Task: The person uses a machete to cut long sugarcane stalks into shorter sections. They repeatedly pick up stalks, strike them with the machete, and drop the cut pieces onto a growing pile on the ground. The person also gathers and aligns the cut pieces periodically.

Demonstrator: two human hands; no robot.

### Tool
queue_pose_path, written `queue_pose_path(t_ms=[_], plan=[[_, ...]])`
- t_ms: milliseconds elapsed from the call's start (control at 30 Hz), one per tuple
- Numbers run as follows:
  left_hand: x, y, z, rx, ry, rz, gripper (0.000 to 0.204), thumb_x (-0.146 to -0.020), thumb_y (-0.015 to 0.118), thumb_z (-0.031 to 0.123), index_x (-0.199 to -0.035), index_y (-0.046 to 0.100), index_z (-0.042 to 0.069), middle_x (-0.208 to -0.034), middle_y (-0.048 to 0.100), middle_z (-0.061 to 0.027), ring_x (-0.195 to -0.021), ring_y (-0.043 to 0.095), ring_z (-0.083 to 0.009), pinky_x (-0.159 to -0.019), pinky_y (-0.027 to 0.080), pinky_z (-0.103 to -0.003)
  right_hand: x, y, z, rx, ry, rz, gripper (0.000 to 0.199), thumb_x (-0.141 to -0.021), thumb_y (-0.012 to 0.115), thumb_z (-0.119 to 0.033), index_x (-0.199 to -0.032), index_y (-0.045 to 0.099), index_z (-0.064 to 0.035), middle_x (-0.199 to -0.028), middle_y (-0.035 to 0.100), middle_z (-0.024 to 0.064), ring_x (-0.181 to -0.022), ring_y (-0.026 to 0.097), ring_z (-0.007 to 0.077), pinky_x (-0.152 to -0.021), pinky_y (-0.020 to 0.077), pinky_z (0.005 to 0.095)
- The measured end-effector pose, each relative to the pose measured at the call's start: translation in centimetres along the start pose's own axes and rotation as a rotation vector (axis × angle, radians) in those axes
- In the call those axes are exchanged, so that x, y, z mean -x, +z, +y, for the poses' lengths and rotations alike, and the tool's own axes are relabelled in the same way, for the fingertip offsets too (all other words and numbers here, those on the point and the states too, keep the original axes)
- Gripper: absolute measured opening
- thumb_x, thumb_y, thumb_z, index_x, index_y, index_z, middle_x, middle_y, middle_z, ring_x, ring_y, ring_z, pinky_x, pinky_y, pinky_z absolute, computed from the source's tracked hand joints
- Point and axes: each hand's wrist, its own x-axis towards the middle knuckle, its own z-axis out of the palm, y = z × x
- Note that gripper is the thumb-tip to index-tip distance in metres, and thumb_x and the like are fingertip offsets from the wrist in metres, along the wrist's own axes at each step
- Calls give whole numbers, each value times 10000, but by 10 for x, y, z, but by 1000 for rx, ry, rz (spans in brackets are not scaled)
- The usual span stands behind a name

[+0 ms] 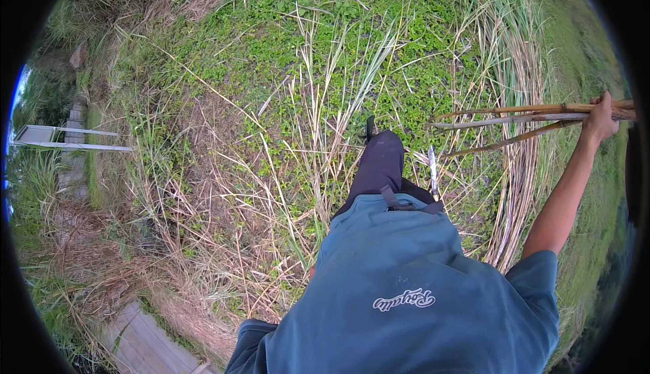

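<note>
Stretched out to the right, my right hand (600, 121) is closed around several long brown sticks (514, 118). They lie roughly level, spreading apart toward the middle of the view, with other ends reaching past the hand. A narrow pale metal blade (433, 171) shows beside my right hip, its tip pointing away from me. Its handle is hidden, and I cannot tell what holds it. My left hand is out of sight; only the left sleeve (252, 343) shows at the lower edge. One dark trouser leg (380, 164) is forward on the grass.
Low green plants (271, 49) cover the ground, with dry stalks (261, 178) strewn among them. A long band of tall, bent grass (521, 56) runs along the right. At the left are a pale frame (81, 146) and a paved strip (73, 178); grey slabs (145, 340) lie lower left.
</note>
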Motion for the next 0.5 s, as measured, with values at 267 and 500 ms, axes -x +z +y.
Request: queue_pose_path(t_ms=[267,500], plan=[[-89,11,60,-55,193,-28,348,-893,684,313,-991,668,-21,-834,657,-32,-732,558,-84,-675,471,-251,40,-37,8,-1,25,82,96,-828,629,-18,-860,563,44,-766,559,72,-611,555,136,-548,498,271],[-33,-17,147,-279,155,-139,248,-937,609,263,-994,635,22,-871,654,-30,-736,574,-108,-669,482,-276,30,-150,63,-119,114,17,142,-837,549,74,-764,470,-18,-704,483,58,-570,447,128,-524,436,308]])
